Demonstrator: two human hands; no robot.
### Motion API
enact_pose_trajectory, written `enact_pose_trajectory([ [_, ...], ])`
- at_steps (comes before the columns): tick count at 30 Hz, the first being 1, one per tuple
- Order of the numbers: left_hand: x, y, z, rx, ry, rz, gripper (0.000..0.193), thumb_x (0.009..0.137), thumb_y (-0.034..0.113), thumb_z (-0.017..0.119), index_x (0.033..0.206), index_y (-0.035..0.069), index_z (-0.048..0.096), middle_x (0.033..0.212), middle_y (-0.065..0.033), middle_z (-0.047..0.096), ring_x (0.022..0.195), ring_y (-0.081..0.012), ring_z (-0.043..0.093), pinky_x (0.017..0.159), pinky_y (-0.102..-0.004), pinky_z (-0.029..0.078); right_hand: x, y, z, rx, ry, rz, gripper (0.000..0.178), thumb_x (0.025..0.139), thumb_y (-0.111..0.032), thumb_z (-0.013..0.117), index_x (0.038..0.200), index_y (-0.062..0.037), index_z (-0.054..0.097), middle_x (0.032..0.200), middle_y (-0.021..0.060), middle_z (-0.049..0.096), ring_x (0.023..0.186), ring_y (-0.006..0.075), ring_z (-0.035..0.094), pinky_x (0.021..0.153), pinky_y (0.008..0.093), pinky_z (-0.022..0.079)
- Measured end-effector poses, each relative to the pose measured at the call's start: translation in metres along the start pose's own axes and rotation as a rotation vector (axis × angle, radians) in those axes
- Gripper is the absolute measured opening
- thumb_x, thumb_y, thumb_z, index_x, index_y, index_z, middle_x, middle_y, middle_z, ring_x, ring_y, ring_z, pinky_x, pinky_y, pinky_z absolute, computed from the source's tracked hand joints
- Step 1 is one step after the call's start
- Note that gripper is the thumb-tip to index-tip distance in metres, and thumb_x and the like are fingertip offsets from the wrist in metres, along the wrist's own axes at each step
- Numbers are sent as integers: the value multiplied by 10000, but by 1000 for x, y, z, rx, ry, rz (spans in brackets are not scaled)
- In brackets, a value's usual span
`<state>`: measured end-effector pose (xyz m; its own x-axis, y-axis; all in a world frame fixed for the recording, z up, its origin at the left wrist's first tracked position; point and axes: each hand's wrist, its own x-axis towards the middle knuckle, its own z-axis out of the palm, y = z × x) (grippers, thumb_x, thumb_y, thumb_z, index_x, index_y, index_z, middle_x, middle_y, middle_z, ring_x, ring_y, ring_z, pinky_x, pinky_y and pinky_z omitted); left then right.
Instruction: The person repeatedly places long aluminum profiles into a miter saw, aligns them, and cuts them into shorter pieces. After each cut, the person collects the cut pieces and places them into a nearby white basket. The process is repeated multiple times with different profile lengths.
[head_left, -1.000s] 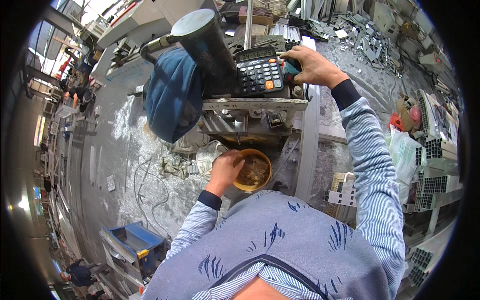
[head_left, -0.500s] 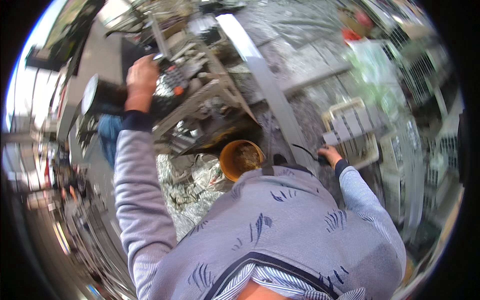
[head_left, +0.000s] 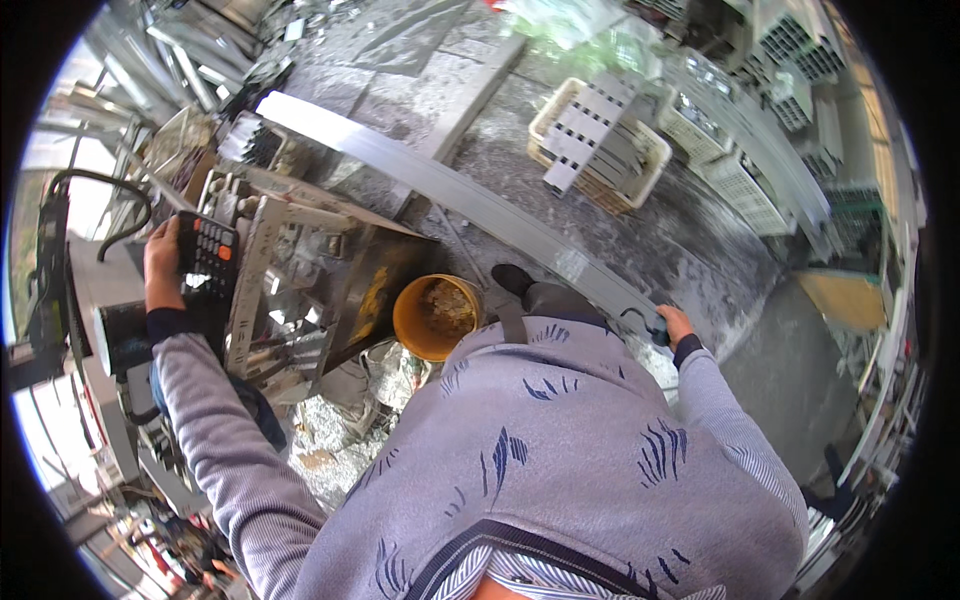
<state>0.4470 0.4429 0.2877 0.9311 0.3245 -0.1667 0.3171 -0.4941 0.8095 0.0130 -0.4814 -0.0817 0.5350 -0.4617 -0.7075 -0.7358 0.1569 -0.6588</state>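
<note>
My left hand (head_left: 163, 265) is out at the left, its fingers closed on the edge of a black calculator (head_left: 210, 246) with grey and orange keys. Just below it is a dark cylinder (head_left: 128, 338) with a pale end. At the right, my right hand (head_left: 677, 323) is closed round a small black object (head_left: 657, 331) with a thin curved piece sticking out; its kind is mostly hidden. Beside this hand runs a long silvery-white metal profile (head_left: 420, 185), slanting from the far left toward my right side.
A yellow bucket (head_left: 405, 318) holding scraps stands before me, next to a cluttered bench frame (head_left: 250, 275). Cream plastic crates (head_left: 650, 190) stand ahead to the right, one carrying slotted white bars (head_left: 592, 120). More profiles (head_left: 800, 50) are stacked at the far right.
The view has swung round, so bench and bucket sit further left. My left hand remains by the calculator, now seen clearly at its edge. My right hand keeps hold of the black object.
</note>
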Motion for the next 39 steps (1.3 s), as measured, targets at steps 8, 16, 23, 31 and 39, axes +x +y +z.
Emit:
enact_pose_trajectory([
  [8, 17, 19, -18, -70, 181, 213, 434, 1042, 303, 677, 1311, -37, 685, 1165, -96, 757, 1017, -152, 702, 925, -286, 548, -81, 15, 0, 212, -50, -4, 206, 867, -231, 754, 911, -32, 720, 879, 37, 677, 816, 167, 613, 758, 339, 481],
  [16, -151, 79, 53, -225, 259, 289, 447, 1034, 317, 690, 1320, -27, 682, 1171, -89, 748, 1003, -153, 686, 912, -282, 543, -48, 9, -8, 120, -126, 17, 204, 869, -207, 761, 943, -19, 736, 927, 50, 702, 850, 177, 629, 784, 338, 494],
  [23, -298, 47, 201, -291, 228, 7, 351, 1077, 292, 621, 1214, -18, 710, 1082, -67, 740, 938, -120, 659, 828, -269, 535, 13, -36, 2, -53, -116, -55, 209, 849, -207, 770, 856, -2, 730, 819, 42, 693, 781, 141, 619, 731, 322, 481],
  [31, -337, 37, 289, -507, 77, 8, 282, 1085, 169, 599, 1210, -66, 694, 1087, -67, 739, 967, -123, 671, 895, -277, 540, 74, -92, 35, -368, -120, -34, 291, 789, -248, 789, 894, 22, 765, 817, 96, 728, 748, 209, 651, 728, 364, 511],
  [39, -266, 118, 330, -359, -128, 254, 164, 1057, 83, 602, 1068, -49, 699, 967, -30, 698, 933, -101, 622, 856, -240, 486, 85, -157, 63, -516, -111, -138, 297, 805, -268, 781, 891, 16, 771, 817, 115, 735, 769, 217, 675, 736, 361, 518],
])
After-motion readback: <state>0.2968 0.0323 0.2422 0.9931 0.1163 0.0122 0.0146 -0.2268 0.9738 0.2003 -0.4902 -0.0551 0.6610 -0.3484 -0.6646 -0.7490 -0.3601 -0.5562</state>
